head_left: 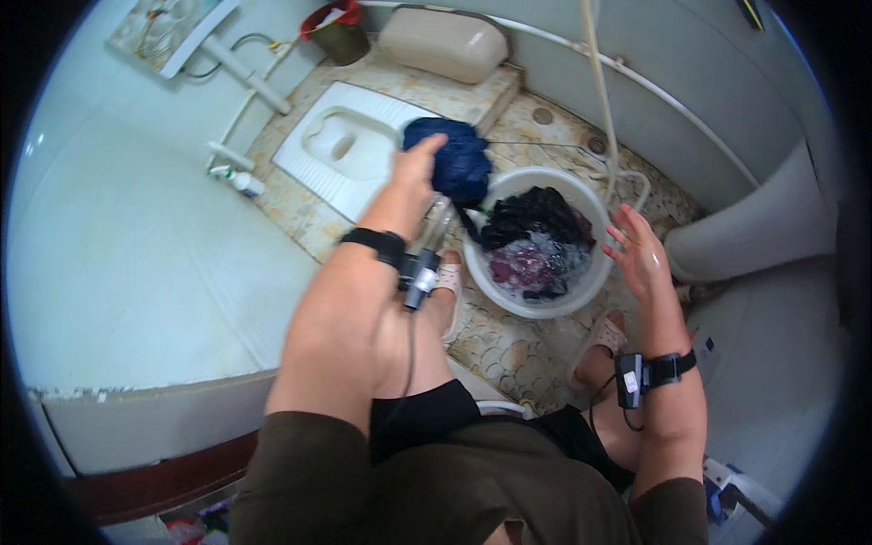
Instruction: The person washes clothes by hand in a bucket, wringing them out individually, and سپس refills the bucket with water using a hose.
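Observation:
My left hand (421, 166) is closed on a bunched dark blue cloth (461, 171), held up between the squat toilet and the basin; part of my grip is hidden behind the bundle. A round white basin (481, 271) stands on the floor in front of me. Inside it, black cloth (538, 214) and dark purplish cloth (520, 265) lie in sudsy water. To the right of the basin my right hand (641, 252) is raised with its fingers apart, holding nothing and looking wet.
A white squat toilet (298, 162) is set into the patterned tile floor on the left. A pale hose (599, 91) hangs down behind the basin. A dark bin with a red rim (338, 38) stands at the back, with a white bottle (245, 184) by the left wall.

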`<state>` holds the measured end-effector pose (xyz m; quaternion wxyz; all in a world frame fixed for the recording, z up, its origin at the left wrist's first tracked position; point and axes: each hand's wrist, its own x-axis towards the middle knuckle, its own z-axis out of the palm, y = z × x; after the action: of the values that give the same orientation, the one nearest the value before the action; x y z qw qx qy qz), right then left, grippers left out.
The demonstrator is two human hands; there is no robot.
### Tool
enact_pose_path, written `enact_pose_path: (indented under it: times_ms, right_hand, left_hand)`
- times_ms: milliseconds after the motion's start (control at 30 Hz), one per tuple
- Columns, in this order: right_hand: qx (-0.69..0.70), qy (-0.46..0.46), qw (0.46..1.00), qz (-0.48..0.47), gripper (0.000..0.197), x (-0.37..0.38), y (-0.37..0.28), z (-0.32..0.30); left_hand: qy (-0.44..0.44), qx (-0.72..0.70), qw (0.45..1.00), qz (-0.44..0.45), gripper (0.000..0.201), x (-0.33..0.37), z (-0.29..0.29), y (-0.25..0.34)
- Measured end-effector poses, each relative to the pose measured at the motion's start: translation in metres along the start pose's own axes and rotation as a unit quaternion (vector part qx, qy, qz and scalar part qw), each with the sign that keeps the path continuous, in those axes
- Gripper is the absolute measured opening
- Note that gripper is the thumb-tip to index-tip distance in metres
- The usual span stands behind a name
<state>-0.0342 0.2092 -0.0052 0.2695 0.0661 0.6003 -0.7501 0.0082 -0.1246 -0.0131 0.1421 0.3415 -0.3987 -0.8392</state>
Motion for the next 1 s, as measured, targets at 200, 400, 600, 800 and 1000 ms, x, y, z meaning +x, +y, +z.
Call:
enact_pose_path:
  times_ms: [200, 400, 600, 800, 1000]
  right_hand:
    - [0.014, -0.023, 1.000, 0.000, 0.043, -0.001, -0.005, -0.006]
    - [-0.004, -0.020, 1.000, 0.010, 0.036, -0.007, -0.010, -0.007]
    - [-0.017, -0.031, 0.999, 0.026, 0.035, -0.007, -0.015, 0.002]
    - [-0.013, -0.035, 0.999, 0.034, 0.035, -0.008, -0.016, 0.004]
    - [-0.020, -0.017, 0.999, 0.040, 0.035, -0.008, -0.015, 0.002]
  left_hand:
    - [0.111, 0.075, 0.987, 0.084, 0.051, 0.013, -0.087, 0.049]
    - [0.216, 0.096, 0.971, 0.035, 0.048, -0.006, -0.103, 0.084]
    - [0.273, 0.118, 0.954, 0.050, 0.047, -0.018, -0.119, 0.110]
    - [0.321, 0.189, 0.927, -0.048, 0.048, -0.013, -0.160, 0.090]
    - [0.287, 0.744, 0.544, -0.259, 0.046, 0.025, -0.232, 0.077]
